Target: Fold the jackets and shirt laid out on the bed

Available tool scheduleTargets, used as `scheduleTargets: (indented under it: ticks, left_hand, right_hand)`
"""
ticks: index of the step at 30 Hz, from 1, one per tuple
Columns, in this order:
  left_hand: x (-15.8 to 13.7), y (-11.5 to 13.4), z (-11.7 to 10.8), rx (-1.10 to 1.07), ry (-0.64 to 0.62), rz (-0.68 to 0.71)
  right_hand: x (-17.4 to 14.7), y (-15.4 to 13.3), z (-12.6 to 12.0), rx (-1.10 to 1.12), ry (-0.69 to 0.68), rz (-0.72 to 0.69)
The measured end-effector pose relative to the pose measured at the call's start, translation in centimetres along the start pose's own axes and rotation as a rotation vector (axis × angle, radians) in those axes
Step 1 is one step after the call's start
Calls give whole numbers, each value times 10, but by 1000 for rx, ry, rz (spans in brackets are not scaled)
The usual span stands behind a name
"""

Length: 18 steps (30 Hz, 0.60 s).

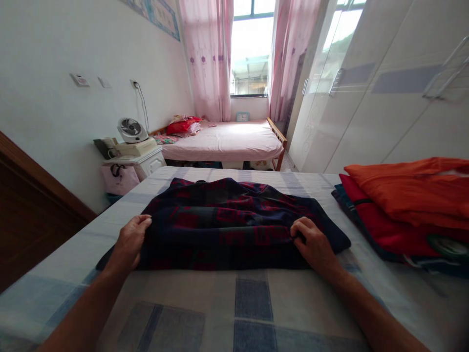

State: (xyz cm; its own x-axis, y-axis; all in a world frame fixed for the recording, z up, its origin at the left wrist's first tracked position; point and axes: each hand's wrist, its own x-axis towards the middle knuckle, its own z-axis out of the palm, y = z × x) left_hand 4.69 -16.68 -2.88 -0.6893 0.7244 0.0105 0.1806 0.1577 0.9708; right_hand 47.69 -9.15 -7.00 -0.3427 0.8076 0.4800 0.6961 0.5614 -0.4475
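Note:
A dark navy garment with red and dark green patches (205, 220) lies spread across the bed in front of me, partly folded and wrinkled. At its left side, my left hand (132, 240) pinches the cloth between thumb and fingers. My right hand (311, 240) grips the same garment toward its right side, fingers curled into the fabric. A dark sleeve-like part reaches out past each hand. What kind of garment it is cannot be made out fully.
Folded clothes, with an orange one (410, 193) above a red one (384, 220), are stacked on the right of the checked bedsheet (205, 303). Beyond stand a second bed (234, 142), a nightstand (154, 164) with a fan (132, 129), and a white wardrobe (366, 112).

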Motion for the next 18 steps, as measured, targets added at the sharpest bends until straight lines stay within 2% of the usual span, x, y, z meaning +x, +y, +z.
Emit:
scheduleTargets:
  ticks: [3,5,6,8,10,15,18]
  left_hand:
    - [-7,-1,5,-44,-239,-198]
    - [-9,8,7,-126,-360,-264]
    - [-8,14,7,-188,-365,-246]
    - [-5,23,4,-303,-283,-134]
    - [-4,25,1,-329,-257,-88]
    - [-15,6,-2,-100,-483,-297]
    - [-18,1,-4,-48,-468,-294]
  right_hand:
    - [0,-2,-1,-39,-2,-48]
    - [0,-3,-3,-33,41,-71]
    - [0,-3,-4,-25,68,-78]
    - [0,-2,-7,-12,95,-88]
    - [0,0,-9,-7,47,-92]
    - [-3,5,-7,-1,-119,-46]
    - [-3,4,-7,-34,-142,-63]
